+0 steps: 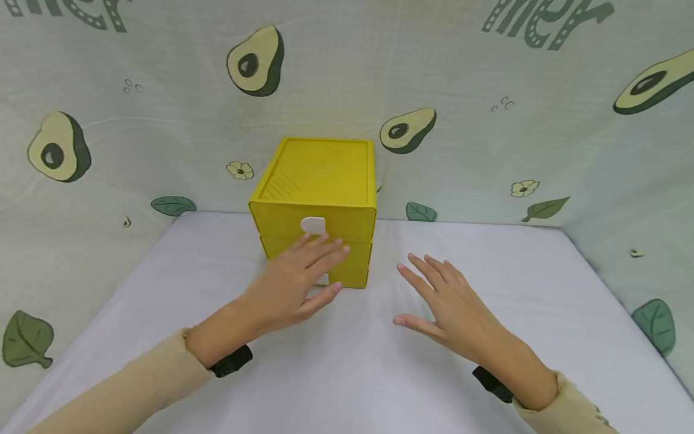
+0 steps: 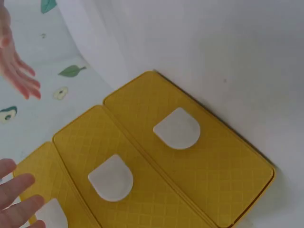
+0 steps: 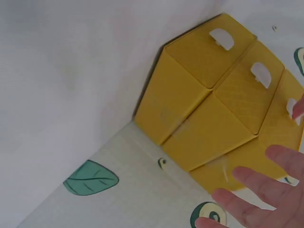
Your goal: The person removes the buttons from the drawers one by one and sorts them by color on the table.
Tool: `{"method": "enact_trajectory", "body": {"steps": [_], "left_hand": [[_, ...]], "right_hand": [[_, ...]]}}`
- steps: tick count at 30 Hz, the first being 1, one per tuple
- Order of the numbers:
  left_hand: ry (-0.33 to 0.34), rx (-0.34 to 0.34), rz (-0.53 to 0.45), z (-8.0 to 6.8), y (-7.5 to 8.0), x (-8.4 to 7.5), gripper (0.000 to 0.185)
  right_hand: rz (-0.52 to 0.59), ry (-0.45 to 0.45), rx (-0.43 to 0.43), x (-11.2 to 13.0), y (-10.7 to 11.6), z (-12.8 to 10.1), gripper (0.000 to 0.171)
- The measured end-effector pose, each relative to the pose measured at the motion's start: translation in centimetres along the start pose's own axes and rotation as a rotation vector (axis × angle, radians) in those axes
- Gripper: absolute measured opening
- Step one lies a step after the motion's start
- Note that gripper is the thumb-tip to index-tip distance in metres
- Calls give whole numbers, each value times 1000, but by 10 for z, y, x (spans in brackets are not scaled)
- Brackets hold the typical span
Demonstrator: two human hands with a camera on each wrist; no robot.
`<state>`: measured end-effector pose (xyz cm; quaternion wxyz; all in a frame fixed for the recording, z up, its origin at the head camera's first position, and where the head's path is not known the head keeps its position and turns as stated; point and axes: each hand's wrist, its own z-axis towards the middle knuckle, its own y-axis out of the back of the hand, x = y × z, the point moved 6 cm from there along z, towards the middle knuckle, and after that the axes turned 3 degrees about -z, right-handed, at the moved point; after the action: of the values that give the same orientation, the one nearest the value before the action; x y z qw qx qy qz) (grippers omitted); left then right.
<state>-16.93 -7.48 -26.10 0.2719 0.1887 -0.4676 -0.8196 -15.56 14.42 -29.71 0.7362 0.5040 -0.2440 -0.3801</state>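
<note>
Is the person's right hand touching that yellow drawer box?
Apart. In the head view the right hand hovers over the white table, with bare tabletop showing between its fingertips and the yellow drawer box.

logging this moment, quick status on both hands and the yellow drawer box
Left hand open, fingers against the drawer fronts. Right hand open, hovering beside the yellow drawer box. All three drawers shut. Nothing in the way.

The pale green avocado-print fabric backdrop (image 1: 488,138) bears large dark green letters along its top edge, cut off by the frame; only "mer" can be read, at upper left and upper right.
</note>
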Motion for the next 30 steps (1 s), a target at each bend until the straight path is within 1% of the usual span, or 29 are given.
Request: {"method": "enact_trajectory", "body": {"steps": [4,7,11,15,18,21,25,30], "left_hand": [[-60,-147,-37,3,15,1,48],[-82,-221,-39,5,24,3,44],[-66,-281,-23,6,35,10,39],[-13,-329,-8,7,45,22,36],[64,-340,-3,7,52,34,38],[169,-329,-8,8,57,47,40],[320,-286,-55,9,60,68,41],[526,-192,-163,9,57,95,47]], "right_hand": [[28,-9,-16,4,4,9,72],[44,-21,-28,7,7,15,66],[82,-32,-54,12,11,25,60],[126,-31,-82,18,14,36,56],[173,-27,-101,24,16,46,53],[230,-20,-134,30,19,56,51],[303,-16,-170,36,20,70,49],[412,-37,-176,41,14,89,46]]}}
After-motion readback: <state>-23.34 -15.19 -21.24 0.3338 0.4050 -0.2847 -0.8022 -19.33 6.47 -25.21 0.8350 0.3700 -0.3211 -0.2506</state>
